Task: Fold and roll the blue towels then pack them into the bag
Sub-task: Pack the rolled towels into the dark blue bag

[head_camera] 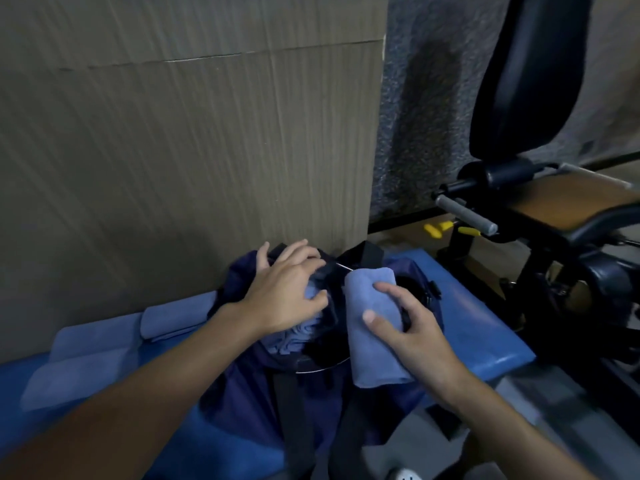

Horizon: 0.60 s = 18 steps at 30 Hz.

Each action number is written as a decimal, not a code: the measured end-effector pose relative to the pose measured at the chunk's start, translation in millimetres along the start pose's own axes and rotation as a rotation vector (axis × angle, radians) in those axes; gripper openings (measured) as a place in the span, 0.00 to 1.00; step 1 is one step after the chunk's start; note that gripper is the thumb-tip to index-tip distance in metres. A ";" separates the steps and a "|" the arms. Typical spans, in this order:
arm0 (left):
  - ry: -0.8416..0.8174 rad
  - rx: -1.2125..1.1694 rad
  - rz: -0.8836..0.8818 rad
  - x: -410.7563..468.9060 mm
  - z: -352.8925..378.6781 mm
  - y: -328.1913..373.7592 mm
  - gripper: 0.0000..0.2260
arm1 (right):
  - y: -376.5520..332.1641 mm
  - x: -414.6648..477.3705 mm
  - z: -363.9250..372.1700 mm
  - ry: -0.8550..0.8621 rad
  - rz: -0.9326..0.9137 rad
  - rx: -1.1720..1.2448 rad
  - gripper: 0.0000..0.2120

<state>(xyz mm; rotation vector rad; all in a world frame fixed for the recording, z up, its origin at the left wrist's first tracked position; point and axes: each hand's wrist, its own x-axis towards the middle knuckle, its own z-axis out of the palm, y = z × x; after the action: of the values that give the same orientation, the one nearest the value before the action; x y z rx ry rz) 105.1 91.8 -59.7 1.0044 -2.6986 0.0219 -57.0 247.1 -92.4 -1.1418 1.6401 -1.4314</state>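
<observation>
While my right hand point(412, 327) clamps a rolled blue towel point(375, 323) between thumb and fingers, the roll stands tilted over the open mouth of the navy bag point(242, 386) — its long axis runs from near me up and slightly left toward the cardboard sheet point(194, 133), far end pointing away. My left hand point(287, 289) is spread, fingers pressing on the bag's far rim and on packed towels point(294, 336) bunched inside. The bag sits on a blue padded bench point(485, 327), black straps point(294, 427) hanging toward me. Left of the bag, more rolled towels point(79, 372) lie on the pad — well apart from my hands. A black exercise machine point(526, 188) stands at right.
</observation>
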 end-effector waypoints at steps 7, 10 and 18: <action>-0.012 0.003 -0.045 15.3 -0.7 -1.0 0.30 | -1.3 14.4 -2.6 -0.156 0.179 -0.156 0.26; 0.043 -0.066 -0.040 15.6 -5.6 0.9 0.31 | -9.2 36.6 4.5 -0.107 0.203 -0.096 0.29; 0.083 -0.275 -0.096 11.5 -21.3 -3.7 0.29 | -4.6 98.0 27.2 -0.074 0.252 -0.157 0.32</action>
<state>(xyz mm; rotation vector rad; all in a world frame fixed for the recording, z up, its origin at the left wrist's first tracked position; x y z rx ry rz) 104.2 83.8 -36.6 1.0201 -2.4890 -0.3101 -70.1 146.3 -86.8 -1.0171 1.7969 -1.1064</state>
